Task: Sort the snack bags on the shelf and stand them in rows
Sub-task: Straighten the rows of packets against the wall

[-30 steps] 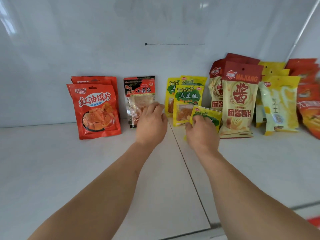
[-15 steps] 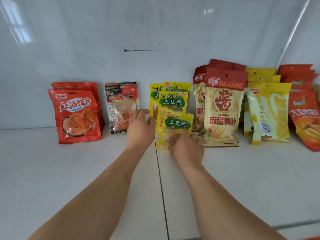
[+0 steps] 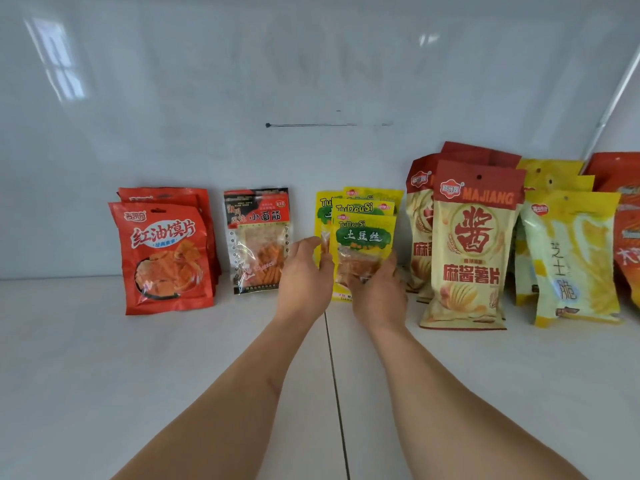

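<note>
Both hands reach to the back of the white shelf [image 3: 104,375] and meet on one small yellow snack bag [image 3: 363,244] with a green label, which stands upright at the front of its row. The left hand [image 3: 304,282] presses its fingers [image 3: 325,268] against the bag's left edge, thumb up near the clear window. The right hand [image 3: 379,296] cups the lower right corner, its fingers [image 3: 389,268] curled round the bag's right side. So the bag is pinched lightly between the two sets of fingers, its base at or just above the shelf; whether it touches cannot be told, since the hands hide the base.

Directly behind the fingers stand more yellow bags [image 3: 375,199] of the same kind, leaning toward the white back wall [image 3: 311,64]. Just left of the left fingers stands a clear-fronted bag with a black and red header [image 3: 258,230], and well beyond it a stack of red bags [image 3: 162,258]. Just right of the right fingers stands a tall cream bag with a dark red top [image 3: 474,244], with similar ones behind it. Farther right come pale yellow bags [image 3: 571,258], and orange-red bags [image 3: 627,237] are cut off by the frame edge. A thin seam [image 3: 334,393] in the shelf runs toward the camera between the two forearms.
</note>
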A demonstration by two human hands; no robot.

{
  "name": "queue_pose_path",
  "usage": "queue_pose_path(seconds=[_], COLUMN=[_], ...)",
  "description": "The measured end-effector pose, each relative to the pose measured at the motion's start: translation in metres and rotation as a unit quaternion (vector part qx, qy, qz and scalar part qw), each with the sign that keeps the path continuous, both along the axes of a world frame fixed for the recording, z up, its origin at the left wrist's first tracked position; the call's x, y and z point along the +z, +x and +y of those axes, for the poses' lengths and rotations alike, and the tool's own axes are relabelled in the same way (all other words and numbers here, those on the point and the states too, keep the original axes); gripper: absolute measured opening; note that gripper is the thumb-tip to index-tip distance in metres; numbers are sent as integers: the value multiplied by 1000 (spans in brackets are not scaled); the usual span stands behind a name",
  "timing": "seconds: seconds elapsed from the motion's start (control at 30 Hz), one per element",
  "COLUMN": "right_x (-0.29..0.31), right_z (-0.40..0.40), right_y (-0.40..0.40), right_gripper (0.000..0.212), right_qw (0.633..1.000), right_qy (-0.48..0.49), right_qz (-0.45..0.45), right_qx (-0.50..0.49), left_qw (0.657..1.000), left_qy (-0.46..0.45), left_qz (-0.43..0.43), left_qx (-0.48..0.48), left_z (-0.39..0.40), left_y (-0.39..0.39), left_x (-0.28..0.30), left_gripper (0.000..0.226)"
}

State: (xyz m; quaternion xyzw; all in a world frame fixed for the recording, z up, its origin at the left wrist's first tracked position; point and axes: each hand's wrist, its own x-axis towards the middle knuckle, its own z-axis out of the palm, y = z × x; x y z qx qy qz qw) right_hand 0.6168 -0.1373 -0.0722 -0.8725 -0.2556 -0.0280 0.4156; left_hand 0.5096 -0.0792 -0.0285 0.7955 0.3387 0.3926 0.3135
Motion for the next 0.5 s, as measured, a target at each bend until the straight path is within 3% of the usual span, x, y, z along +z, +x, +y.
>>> queue_pose_path(seconds=[0.23, 0.5], right_x=[-5, -6], right_z=[22, 40], right_y=[19, 43], right_gripper=[81, 79], right_qw=[993, 971], right_qy=[110, 206], right_qz=[43, 110], right_qx=[-8, 53], left_qw=[995, 989], left_qy=[-97, -144], left_qz=[-15, -39], left_qx=[-35, -14], left_z=[11, 21], left_y=[19, 37], left_x=[5, 7], left_gripper=[54, 40])
